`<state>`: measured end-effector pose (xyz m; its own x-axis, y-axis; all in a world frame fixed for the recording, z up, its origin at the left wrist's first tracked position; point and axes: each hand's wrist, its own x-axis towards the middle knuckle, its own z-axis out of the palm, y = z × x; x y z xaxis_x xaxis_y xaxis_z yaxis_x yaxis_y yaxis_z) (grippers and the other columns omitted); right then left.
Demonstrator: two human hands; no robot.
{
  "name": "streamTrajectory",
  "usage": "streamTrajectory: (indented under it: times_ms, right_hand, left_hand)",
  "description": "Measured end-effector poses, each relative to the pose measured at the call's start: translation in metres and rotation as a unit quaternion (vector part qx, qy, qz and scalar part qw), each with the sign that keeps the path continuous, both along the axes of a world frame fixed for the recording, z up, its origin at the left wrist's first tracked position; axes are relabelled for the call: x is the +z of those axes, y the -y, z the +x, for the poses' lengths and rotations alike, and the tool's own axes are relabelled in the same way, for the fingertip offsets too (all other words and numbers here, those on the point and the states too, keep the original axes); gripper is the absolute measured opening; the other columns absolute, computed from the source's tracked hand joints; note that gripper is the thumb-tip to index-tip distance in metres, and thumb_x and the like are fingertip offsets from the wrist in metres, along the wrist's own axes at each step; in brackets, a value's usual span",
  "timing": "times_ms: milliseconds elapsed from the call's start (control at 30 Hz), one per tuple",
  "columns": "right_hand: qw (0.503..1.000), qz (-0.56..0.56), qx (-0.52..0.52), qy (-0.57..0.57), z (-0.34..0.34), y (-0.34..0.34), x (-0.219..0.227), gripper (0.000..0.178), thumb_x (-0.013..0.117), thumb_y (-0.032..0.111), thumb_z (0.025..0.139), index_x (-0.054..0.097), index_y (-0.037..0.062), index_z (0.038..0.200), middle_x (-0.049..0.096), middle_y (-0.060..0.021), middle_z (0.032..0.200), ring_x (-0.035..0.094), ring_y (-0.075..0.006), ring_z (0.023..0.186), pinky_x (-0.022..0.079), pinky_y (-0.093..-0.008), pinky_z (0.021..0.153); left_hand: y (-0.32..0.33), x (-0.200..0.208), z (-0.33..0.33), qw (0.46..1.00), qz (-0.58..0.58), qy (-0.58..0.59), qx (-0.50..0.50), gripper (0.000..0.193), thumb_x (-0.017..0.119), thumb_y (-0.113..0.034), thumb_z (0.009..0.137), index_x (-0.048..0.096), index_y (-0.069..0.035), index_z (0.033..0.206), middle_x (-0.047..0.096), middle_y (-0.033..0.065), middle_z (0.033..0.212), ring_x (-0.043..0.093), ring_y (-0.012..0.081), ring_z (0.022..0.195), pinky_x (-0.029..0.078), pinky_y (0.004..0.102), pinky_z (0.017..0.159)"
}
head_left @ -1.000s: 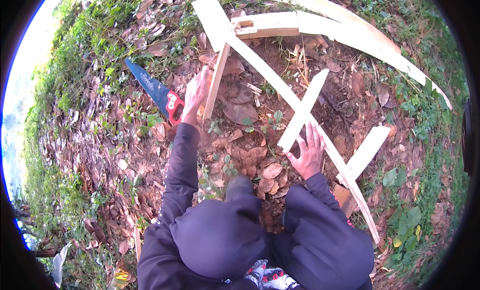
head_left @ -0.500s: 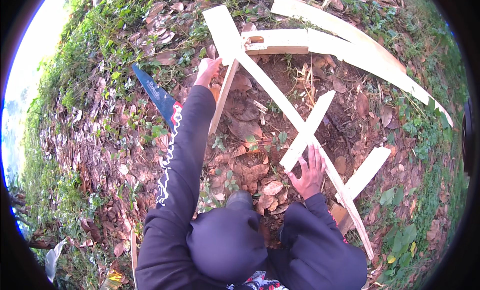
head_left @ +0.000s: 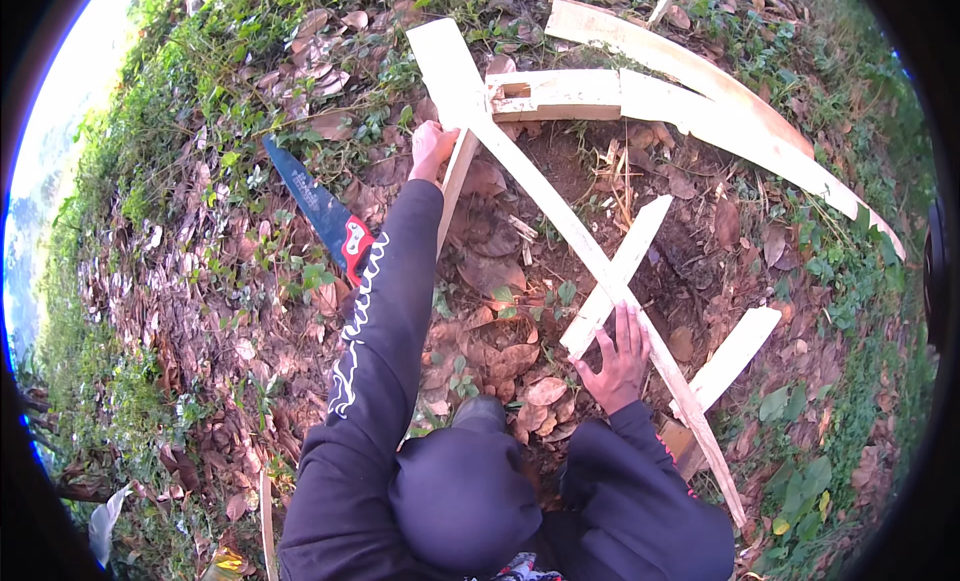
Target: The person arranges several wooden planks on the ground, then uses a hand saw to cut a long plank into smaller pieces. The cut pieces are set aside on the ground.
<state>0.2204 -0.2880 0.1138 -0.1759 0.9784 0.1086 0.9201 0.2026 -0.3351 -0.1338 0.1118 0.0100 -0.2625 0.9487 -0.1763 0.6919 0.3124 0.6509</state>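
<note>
A long pale plank [head_left: 548, 203], wide at its far end, runs diagonally from the far middle to the near right. My left hand [head_left: 432, 149] has its fingers curled at the left edge of that wide end, where a narrow batten [head_left: 456, 173] meets it from beneath. A short board [head_left: 640, 231] crosses the plank in an X. My right hand [head_left: 617, 369] rests with fingers stretched out along the plank's near side, just below the crossing, its thumb by the short board's near end. Another short piece [head_left: 740, 353] lies under the plank's near right part.
Left of my left forearm lies a handsaw [head_left: 305, 196] with a dark blue blade and red handle. A notched beam [head_left: 570, 89] and a long curved plank [head_left: 750, 136] lie at the far right. Dry leaves, wood chips and green plants cover the soil.
My left hand and forearm have shifted a little to the right, uncovering the saw's red handle. The right hand keeps its place on the plank. The view has moved slightly.
</note>
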Motion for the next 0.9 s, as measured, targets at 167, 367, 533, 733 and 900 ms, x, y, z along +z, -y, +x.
streamTrajectory:
  times_ms: [167, 367, 533, 733, 900]
  right_hand:
    - [1.0, 0.006, 0.001, 0.0, -0.005, 0.004, 0.006, 0.06, 0.077, 0.046, 0.078, 0.058, 0.0141, 0.125, 0.031, -0.0202, 0.162, 0.027, -0.0393, 0.15, 0.022, -0.0588, 0.118]
    - [1.0, -0.007, 0.006, 0.015, -0.004, 0.01, 0.018, 0.06, 0.077, 0.047, 0.079, 0.057, 0.0138, 0.125, 0.031, -0.0207, 0.162, 0.027, -0.0396, 0.15, 0.021, -0.0589, 0.118]
    - [1.0, 0.01, 0.003, 0.02, -0.019, 0.018, 0.023, 0.062, 0.081, 0.045, 0.076, 0.054, 0.0136, 0.123, 0.029, -0.022, 0.162, 0.025, -0.0406, 0.151, 0.021, -0.0588, 0.118]
    - [1.0, 0.013, 0.007, 0.018, -0.03, 0.022, 0.024, 0.062, 0.079, 0.044, 0.078, 0.057, 0.0123, 0.127, 0.031, -0.0212, 0.162, 0.027, -0.0384, 0.151, 0.022, -0.0578, 0.117]
    - [1.0, 0.009, 0.002, 0.028, -0.02, 0.022, 0.018, 0.064, 0.08, 0.042, 0.075, 0.057, 0.0126, 0.127, 0.031, -0.0211, 0.162, 0.026, -0.0387, 0.151, 0.022, -0.0578, 0.118]
  left_hand:
    - [0.002, -0.01, -0.001, 0.997, 0.041, 0.014, 0.059, 0.053, 0.082, -0.041, 0.075, 0.07, 0.005, 0.098, 0.073, 0.021, 0.1, 0.072, 0.031, 0.094, 0.055, 0.0399, 0.081]
    - [0.005, 0.017, -0.003, 0.982, -0.095, 0.154, 0.06, 0.044, 0.082, -0.036, 0.077, 0.071, 0.006, 0.083, 0.072, 0.0152, 0.079, 0.07, 0.0251, 0.073, 0.054, 0.0368, 0.066]
    - [0.01, 0.037, -0.005, 0.965, -0.085, 0.238, 0.076, 0.042, 0.083, -0.035, 0.077, 0.069, 0.005, 0.083, 0.068, 0.0128, 0.077, 0.065, 0.0205, 0.07, 0.051, 0.0348, 0.062]
    - [-0.006, 0.025, -0.022, 0.991, -0.046, 0.109, 0.064, 0.055, 0.081, -0.033, 0.077, 0.06, 0.001, 0.114, 0.07, 0.0206, 0.111, 0.067, 0.0299, 0.108, 0.052, 0.0387, 0.093]
    - [0.003, 0.029, -0.004, 0.986, 0.048, 0.154, 0.052, 0.035, 0.072, -0.027, 0.083, 0.054, -0.003, 0.101, 0.068, 0.0236, 0.104, 0.067, 0.0368, 0.104, 0.051, 0.0436, 0.088]
